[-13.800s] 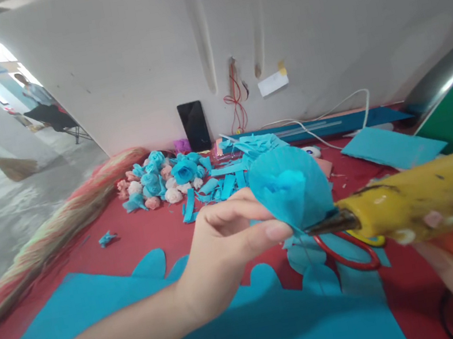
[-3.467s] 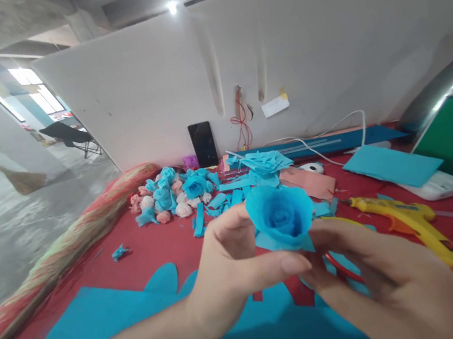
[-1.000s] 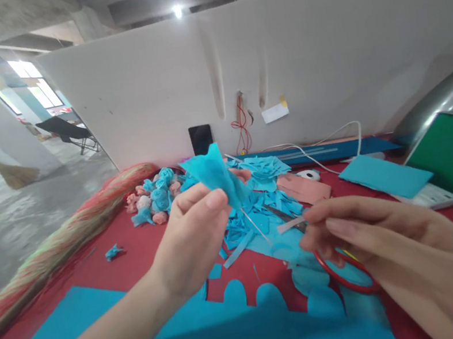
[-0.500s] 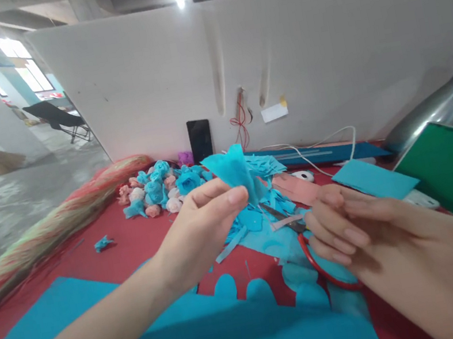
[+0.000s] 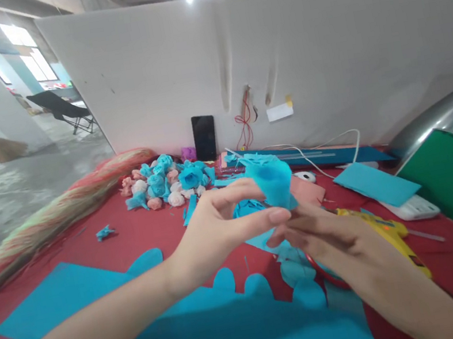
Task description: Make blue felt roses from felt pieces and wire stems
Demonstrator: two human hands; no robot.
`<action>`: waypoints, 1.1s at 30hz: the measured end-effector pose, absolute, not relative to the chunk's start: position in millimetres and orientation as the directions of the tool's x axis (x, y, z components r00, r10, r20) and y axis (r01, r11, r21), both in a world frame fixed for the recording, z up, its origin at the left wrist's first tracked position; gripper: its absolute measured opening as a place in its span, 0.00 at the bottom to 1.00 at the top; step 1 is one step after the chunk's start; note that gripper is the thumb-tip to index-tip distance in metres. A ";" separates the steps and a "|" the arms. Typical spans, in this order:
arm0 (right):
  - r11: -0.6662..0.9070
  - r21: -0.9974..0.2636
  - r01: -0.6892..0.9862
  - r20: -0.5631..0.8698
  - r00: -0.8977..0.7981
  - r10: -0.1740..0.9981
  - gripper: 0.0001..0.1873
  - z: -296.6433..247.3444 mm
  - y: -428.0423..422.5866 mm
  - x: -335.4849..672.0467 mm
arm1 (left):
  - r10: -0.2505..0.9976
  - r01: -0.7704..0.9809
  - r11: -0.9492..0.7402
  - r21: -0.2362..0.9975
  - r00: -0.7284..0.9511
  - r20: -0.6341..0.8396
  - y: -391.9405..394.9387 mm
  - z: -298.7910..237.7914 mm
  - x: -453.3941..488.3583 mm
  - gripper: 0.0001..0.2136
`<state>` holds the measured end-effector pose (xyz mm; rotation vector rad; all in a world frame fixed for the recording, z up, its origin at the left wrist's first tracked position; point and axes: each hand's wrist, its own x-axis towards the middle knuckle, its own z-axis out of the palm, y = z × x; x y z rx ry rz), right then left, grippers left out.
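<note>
**Held low, likely to avoid crushing**

A large blue sheet (image 5: 247, 335) spreads below both hands. The left hand (image 5: 216, 224) pinches thumb to fingers; the right hand (image 5: 334, 235) sits close against it, its grip unclear. Beside the right hand lies the yellow glue gun (image 5: 390, 231), presumably for easy reach. Between the hands, cup upward, the blue paper flower (image 5: 273, 181) stands in the left pinch.

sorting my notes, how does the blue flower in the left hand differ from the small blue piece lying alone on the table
The held flower is raised in the left hand; the small piece lies on the red table. The held flower flares into a cup; the small piece looks crumpled and spiky. Both are blue.
</note>
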<state>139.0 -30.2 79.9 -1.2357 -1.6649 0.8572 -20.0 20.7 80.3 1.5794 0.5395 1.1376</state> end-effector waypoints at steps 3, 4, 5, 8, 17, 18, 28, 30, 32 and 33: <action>0.296 -0.920 0.257 0.257 -0.176 0.950 0.09 80.7 -27.3 143.7 | 0.790 -0.157 -0.381 0.911 0.457 0.409 21.1 82.4 -24.0 0.08; 0.269 -0.941 0.206 0.237 -0.166 0.957 0.09 80.9 -26.5 144.9 | 0.788 -0.140 -0.401 0.905 0.451 0.419 21.1 83.4 -25.3 0.11; 0.232 -0.963 0.139 0.209 -0.161 0.965 0.09 81.2 -25.8 145.9 | 0.783 -0.125 -0.425 0.896 0.445 0.434 21.1 84.5 -26.3 0.12; 0.135 -0.989 -0.065 0.146 -0.211 0.967 0.11 83.4 -23.8 148.9 | 0.748 -0.086 -0.539 0.838 0.410 0.523 20.7 87.1 -27.1 0.07; 0.003 -0.993 -0.120 0.044 -0.339 0.940 0.18 89.1 -28.2 154.9 | 0.452 0.036 -0.882 0.469 0.345 0.823 17.7 87.7 -24.6 0.06; 0.010 -0.996 -0.091 0.038 -0.315 0.948 0.19 88.3 -28.8 153.7 | 0.417 0.056 -0.903 0.426 0.354 0.837 17.8 88.3 -25.1 0.06; 0.088 -0.996 -0.021 0.090 -0.322 0.942 0.21 91.4 -28.3 140.4 | 0.199 0.361 -0.932 0.043 0.408 0.891 13.1 97.2 -35.0 0.06; 0.070 -0.997 -0.029 0.075 -0.346 0.935 0.20 90.9 -28.2 142.3 | 0.185 0.383 -0.923 0.016 0.408 0.894 11.3 97.8 -35.9 0.04; 0.046 -0.998 -0.043 0.058 -0.345 0.937 0.18 89.8 -28.9 144.6 | 0.192 0.392 -0.920 0.015 0.415 0.889 9.9 99.1 -36.8 0.04; 0.037 -0.998 -0.053 0.052 -0.342 0.938 0.18 89.4 -29.6 145.5 | 0.198 0.390 -0.921 0.020 0.423 0.884 9.4 100.1 -37.3 0.05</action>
